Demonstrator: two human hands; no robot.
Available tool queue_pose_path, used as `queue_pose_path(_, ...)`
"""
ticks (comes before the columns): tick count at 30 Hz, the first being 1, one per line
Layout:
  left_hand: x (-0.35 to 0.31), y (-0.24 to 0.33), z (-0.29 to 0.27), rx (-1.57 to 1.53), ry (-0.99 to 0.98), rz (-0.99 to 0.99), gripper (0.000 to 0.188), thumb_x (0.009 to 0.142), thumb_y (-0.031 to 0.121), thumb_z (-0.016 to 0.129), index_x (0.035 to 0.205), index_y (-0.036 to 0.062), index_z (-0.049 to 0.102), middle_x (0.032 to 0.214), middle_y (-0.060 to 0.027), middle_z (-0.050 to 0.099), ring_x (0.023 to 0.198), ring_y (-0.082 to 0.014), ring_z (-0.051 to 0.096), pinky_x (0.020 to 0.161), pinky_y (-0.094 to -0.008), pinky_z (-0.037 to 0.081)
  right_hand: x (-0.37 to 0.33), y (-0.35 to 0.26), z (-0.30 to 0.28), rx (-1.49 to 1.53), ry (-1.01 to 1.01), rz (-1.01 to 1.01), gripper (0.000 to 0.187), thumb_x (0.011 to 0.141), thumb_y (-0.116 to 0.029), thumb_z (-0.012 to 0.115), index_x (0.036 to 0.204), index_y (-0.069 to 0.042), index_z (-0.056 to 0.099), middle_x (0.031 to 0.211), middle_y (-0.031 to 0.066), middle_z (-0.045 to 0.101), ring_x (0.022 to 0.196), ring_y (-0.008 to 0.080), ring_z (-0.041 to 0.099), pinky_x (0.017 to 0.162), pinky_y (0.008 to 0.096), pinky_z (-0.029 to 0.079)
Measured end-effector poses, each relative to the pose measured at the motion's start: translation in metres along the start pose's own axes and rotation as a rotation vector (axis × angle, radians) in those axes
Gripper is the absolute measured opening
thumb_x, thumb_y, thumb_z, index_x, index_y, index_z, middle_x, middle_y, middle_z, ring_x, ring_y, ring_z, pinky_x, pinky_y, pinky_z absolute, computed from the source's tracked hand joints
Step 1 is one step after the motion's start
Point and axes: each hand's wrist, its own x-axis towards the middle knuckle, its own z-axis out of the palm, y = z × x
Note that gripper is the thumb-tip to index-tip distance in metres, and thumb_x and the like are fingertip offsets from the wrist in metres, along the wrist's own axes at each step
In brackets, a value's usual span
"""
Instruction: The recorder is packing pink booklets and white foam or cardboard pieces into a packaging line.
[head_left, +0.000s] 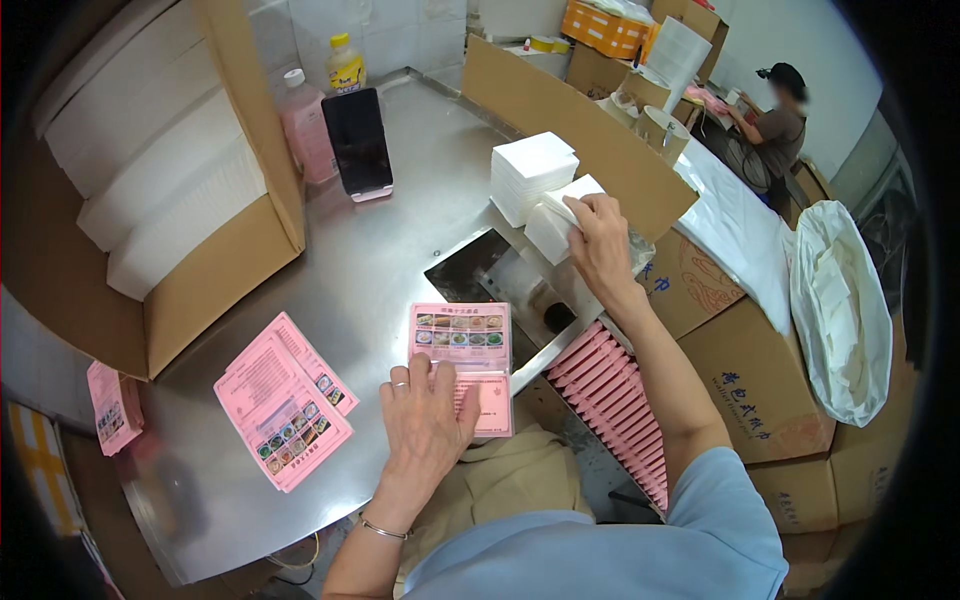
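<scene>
My left hand point(425, 420) lies with its fingers stretched over a pink printed wrapper point(462, 340) at the table's near edge, its thumb toward the right side. The wrapper shows small food pictures and looks folded across its middle. Further right, my right hand point(600, 240) has its fingers closed on white paper napkins point(555, 222) in a small stack. Behind that stands a taller napkin stack point(530, 178). A loose pile of pink wrappers point(283, 410) lies to the left of my left hand.
A carton of white napkins point(170, 170) stands at left. A phone on a stand point(357, 145) and two bottles point(303, 125) are behind. A rectangular opening point(490, 270) cuts the metal table. Pink packets point(612, 410) fill a box at right. Another person point(780, 130) sits at the back.
</scene>
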Motion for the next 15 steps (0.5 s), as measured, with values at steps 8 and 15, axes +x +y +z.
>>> queue_pose_path(8, 0.0, -0.021, -0.022, -0.097, -0.07, -0.055, 0.077, 0.065, 0.026, 0.079, 0.134, 0.0033, 0.053, 0.1, -0.0173, 0.053, 0.094, -0.0334, 0.052, 0.075, -0.045, 0.042, -0.108, -0.15, -0.023, 0.492, -0.159, -0.675, 0.04, 0.081, -0.014, 0.062, 0.121, -0.008, 0.065, 0.117, 0.0199, 0.059, 0.122, 0.0382, 0.056, 0.106, 0.0681, 0.038)
queue_pose_path(15, -0.001, -0.008, -0.034, -0.16, -0.169, -0.117, 0.064, 0.081, 0.01, 0.069, 0.141, 0.0062, 0.048, 0.09, -0.0145, 0.054, 0.079, -0.0309, 0.055, 0.077, -0.04, 0.044, -0.035, -0.117, 0.052, 0.22, -0.715, -0.059, 0.03, 0.091, -0.014, 0.055, 0.119, -0.002, 0.059, 0.112, 0.0228, 0.067, 0.112, 0.0395, 0.062, 0.107, 0.0698, 0.031)
